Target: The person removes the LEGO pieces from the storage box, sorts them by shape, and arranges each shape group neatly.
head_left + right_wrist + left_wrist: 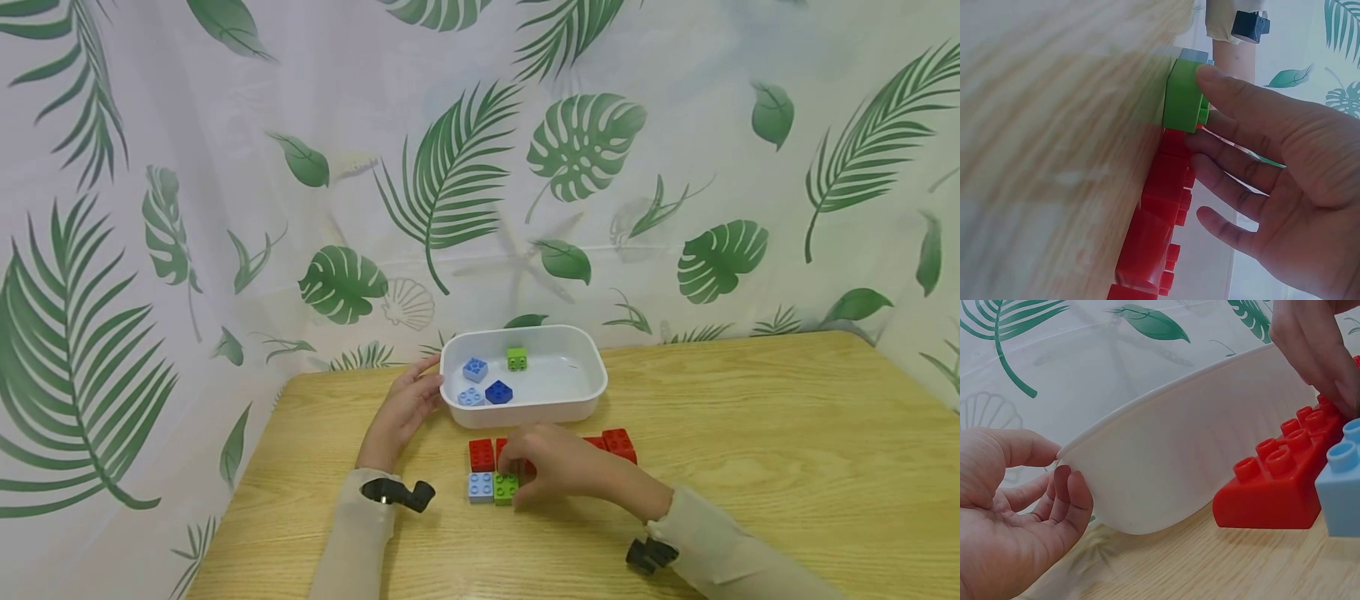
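Note:
My left hand (403, 412) pinches the left end of a white tray (528, 414), thumb at the rim in the left wrist view. On the table in front of the tray runs a row of red toy bricks (482, 455), partly hidden by my right hand (562, 462). Nearer to me, a light blue brick (481, 488) sits beside a green brick (505, 493). The right hand pinches this green brick (1182, 97), its thumb on the near side and fingertips on the other. The green brick adjoins the red row.
Inside the tray lie two light blue bricks (476, 370), a dark blue brick (498, 392) and another green brick (517, 360). A leaf-patterned curtain (645, 275) hangs behind the wooden table (750, 433). Black cameras (401, 493) sit on both wrists.

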Available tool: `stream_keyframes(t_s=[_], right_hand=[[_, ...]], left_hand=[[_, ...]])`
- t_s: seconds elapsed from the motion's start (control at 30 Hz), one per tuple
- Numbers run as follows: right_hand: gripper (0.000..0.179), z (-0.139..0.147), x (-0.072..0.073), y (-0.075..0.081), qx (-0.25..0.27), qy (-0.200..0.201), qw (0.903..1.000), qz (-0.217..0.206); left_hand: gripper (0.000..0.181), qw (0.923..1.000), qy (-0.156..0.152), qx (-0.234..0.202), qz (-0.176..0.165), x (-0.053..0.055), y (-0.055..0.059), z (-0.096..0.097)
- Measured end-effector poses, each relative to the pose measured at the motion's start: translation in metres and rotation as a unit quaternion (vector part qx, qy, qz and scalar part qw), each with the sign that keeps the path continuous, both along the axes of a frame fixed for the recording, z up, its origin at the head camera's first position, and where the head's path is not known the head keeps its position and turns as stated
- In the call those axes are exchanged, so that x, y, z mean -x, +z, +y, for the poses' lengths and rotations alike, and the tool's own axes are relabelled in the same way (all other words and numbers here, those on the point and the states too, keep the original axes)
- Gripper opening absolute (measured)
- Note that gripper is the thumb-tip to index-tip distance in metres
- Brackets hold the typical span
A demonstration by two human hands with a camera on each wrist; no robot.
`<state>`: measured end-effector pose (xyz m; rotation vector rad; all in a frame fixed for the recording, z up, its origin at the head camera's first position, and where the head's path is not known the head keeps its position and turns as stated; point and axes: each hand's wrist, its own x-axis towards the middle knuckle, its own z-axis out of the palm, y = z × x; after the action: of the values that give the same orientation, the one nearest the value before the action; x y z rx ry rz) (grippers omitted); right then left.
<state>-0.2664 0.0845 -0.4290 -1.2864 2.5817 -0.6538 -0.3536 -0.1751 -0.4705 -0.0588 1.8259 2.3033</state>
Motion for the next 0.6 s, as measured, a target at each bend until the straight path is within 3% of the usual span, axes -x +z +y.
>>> stream_keyframes(t_s=[0.6], right_hand=[[0.033,0.0001,-0.0009,0.0024,0.000,-0.008,0.9999,-0.014]], left_hand=[[0.052,0.9999,-0.002,0.009,0.006,-0.0002,0.0001,0.0000]])
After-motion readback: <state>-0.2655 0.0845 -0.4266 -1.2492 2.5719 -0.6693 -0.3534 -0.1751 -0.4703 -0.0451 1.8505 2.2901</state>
